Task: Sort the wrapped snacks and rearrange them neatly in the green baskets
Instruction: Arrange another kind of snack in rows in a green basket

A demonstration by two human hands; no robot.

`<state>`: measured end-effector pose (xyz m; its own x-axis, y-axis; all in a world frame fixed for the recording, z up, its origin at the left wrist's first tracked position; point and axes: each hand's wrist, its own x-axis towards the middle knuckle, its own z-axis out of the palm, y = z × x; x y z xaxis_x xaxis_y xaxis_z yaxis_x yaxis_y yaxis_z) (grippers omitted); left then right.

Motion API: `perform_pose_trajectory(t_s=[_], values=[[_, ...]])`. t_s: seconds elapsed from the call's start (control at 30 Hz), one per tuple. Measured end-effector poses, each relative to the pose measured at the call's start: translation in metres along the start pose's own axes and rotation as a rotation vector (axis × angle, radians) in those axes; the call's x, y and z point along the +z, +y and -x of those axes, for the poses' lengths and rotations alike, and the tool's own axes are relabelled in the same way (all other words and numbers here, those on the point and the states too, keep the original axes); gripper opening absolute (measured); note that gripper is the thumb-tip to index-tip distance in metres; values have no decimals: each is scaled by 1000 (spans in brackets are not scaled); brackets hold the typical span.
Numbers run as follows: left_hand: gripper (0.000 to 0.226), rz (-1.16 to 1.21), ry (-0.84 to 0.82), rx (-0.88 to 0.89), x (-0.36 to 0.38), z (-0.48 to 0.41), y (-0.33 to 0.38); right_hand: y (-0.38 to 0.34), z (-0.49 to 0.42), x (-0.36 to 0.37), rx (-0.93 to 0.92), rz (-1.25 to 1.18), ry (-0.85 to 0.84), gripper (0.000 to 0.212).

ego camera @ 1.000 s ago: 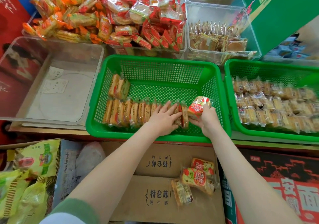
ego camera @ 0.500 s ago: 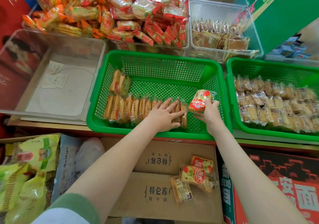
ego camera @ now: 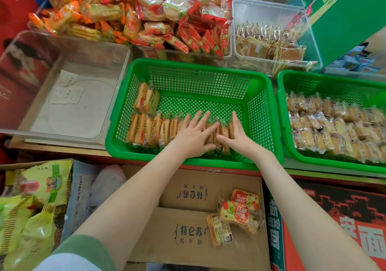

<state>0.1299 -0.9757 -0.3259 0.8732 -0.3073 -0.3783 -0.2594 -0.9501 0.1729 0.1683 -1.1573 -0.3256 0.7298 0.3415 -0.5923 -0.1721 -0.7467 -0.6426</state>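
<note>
You had your left hand (ego camera: 192, 139) and right hand (ego camera: 240, 139) flat, fingers straight and grasping nothing, pressing the row of wrapped snacks (ego camera: 150, 130) along the 6 o'clock wall of the green basket (ego camera: 198, 63), where uneven pressure risked toppling the upright packets toward 12 o'clock.

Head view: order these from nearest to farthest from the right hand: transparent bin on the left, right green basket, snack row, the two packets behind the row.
1. Snack row, front of the middle basket; the right hand rests on its right end.
2. Right green basket, just right of the hand.
3. Two packets, back left in the middle basket.
4. Transparent bin, far left.
</note>
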Motion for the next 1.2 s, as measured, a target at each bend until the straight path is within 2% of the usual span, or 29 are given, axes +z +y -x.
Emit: perform_pose_trajectory(t_s=[0.1,0.2,0.3,0.4,0.53,0.7,0.77,0.83,0.93,0.97,1.0,1.1,1.17,1.2], values=[[70,20,-51,-77,1,0,-13,-7,-7,3,22,92,25,84],[68,41,-127,-68,2,0,-15,-11,-14,2,86,177,35,75],[60,109,-154,-50,2,0,-13,-15,-7,-4,71,240,-1,69],[57,190,-141,-29,3,0,-17,-11,2,-1,102,257,-80,73],[60,53,-162,-48,7,-4,-15,-8,2,7,223,270,-144,81],[58,57,-140,-85,-1,2,-6,-8,7,2,268,365,-209,80],[55,160,-57,-121,-6,11,3,-13,25,0,246,384,-194,76],[52,261,136,-125,-7,27,18,-17,51,1,190,428,-119,73],[39,410,654,44,7,62,47,-3,86,14,-39,511,206,63],[37,416,760,115,18,74,58,8,97,21,-152,514,315,57],[38,407,793,188,33,86,68,21,107,30,-265,513,399,53],[44,321,669,355,97,111,91,70,132,56,-462,542,553,55],[57,310,419,302,135,119,103,105,145,77,-411,545,546,63],[66,317,267,232,150,121,108,120,148,87,-329,542,481,71]])
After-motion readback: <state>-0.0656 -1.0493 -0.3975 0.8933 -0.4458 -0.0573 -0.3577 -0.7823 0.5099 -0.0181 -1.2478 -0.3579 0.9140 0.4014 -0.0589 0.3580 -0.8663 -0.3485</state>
